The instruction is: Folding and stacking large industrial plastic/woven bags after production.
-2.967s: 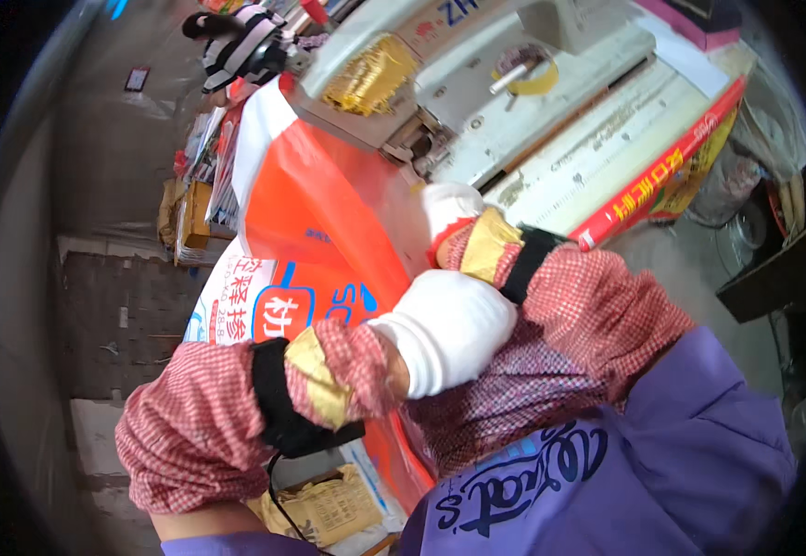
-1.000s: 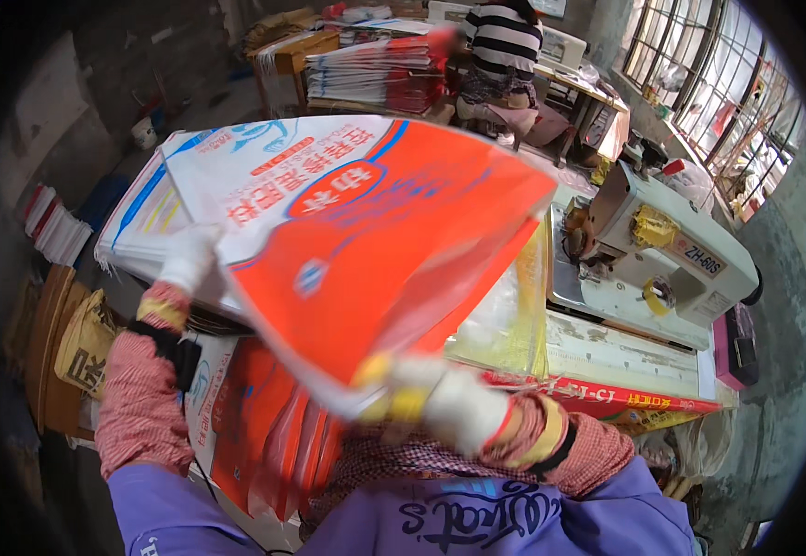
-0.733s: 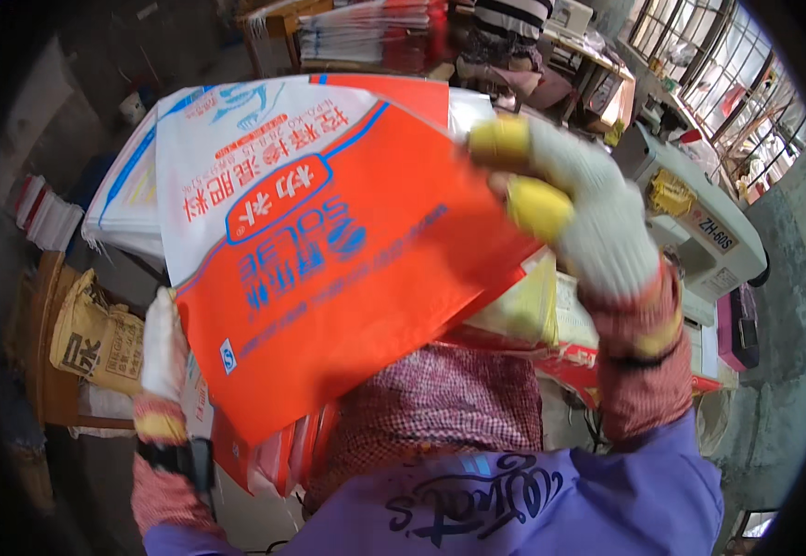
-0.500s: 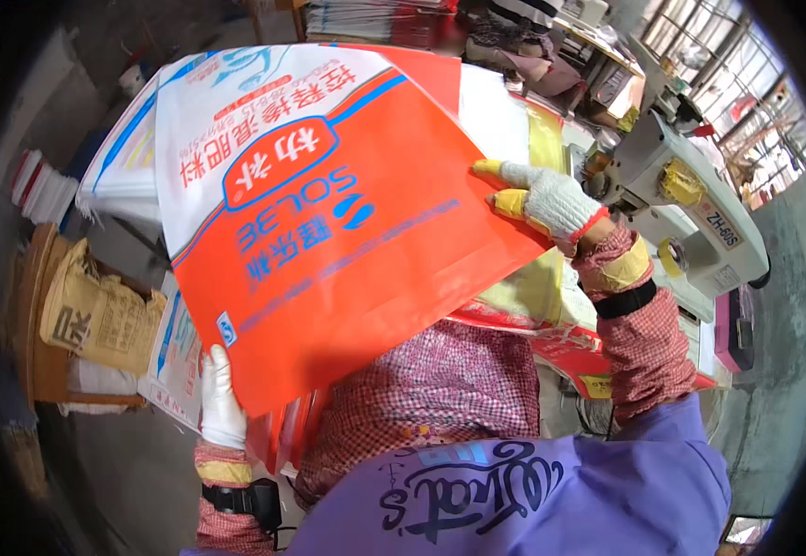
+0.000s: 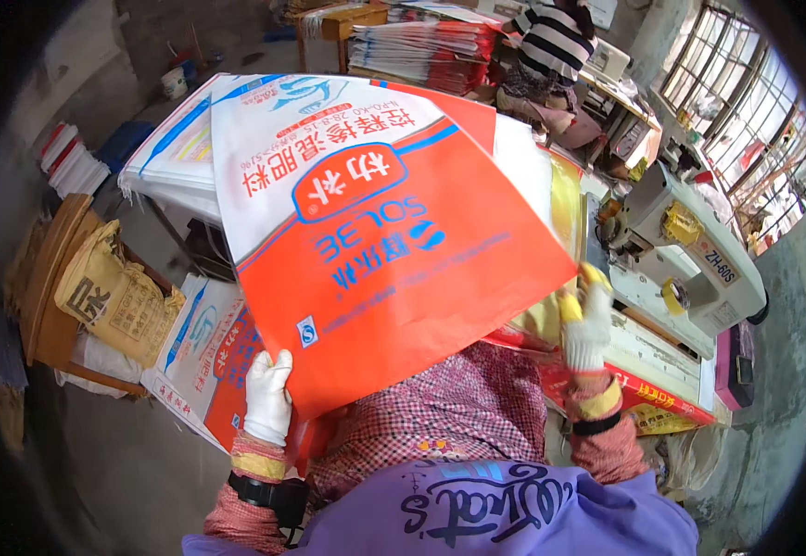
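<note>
A large flat red-and-white printed sack (image 5: 393,306) spreads before me, its near edge over my checked apron. At its near left corner, my left hand (image 5: 268,398) in a white glove grips the edge, thumb on top and other fingers hidden underneath. Beside the right corner is my right hand (image 5: 588,324), in a white glove with yellow fingertips. Its fingers are blurred, and I cannot tell whether they pinch the corner. Beneath the sack lies a stack of white sacks (image 5: 173,176). More red sacks (image 5: 312,440) show under the near left corner.
A sewing machine (image 5: 690,246) stands on the right, beside a pink-and-black box (image 5: 735,371). At left, a tan sack (image 5: 111,296) rests on a wooden chair (image 5: 50,269), with a printed sack (image 5: 201,347) alongside. Farther back are stacked sacks (image 5: 421,56) and a person in stripes (image 5: 556,42).
My right hand has come off the sack's top surface and dropped to beside its right corner. The left hand keeps its corner. The whole view has shifted, showing more of the room behind.
</note>
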`<state>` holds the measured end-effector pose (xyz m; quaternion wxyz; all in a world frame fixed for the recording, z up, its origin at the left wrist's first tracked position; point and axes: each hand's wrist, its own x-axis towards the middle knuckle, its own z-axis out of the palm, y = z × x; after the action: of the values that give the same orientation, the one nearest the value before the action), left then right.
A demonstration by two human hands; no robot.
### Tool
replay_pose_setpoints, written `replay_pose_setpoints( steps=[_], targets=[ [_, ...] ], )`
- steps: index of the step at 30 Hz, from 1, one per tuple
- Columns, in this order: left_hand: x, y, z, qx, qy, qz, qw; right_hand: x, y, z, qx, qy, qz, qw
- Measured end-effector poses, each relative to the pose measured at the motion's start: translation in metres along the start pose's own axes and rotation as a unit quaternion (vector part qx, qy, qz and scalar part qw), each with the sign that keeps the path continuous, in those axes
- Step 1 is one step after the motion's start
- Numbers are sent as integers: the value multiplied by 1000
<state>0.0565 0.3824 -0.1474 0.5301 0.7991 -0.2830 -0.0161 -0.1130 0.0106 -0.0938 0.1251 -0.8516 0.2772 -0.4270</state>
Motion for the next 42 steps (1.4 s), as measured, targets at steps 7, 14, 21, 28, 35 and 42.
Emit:
replay_pose_setpoints(
  steps=[7,14,21,28,35,42],
  targets=[
    [11,29,-2,-164,165,-68,970,-38,-51,7,43,-78,-153,984],
    [-17,59,-16,-65,121,-96,986,5,-61,57,-16,-202,-367,908],
    [-31,39,-26,-127,134,-108,977,6,-74,71,249,-287,-201,903],
    [-26,24,-41,1,162,-90,983,35,-122,14,290,-207,-196,914],
    [-13,42,-59,-29,163,-135,977,76,-76,68,232,-244,92,937],
    [-39,8,-120,156,335,-26,929,37,-152,146,118,-283,-127,943]
  ],
)
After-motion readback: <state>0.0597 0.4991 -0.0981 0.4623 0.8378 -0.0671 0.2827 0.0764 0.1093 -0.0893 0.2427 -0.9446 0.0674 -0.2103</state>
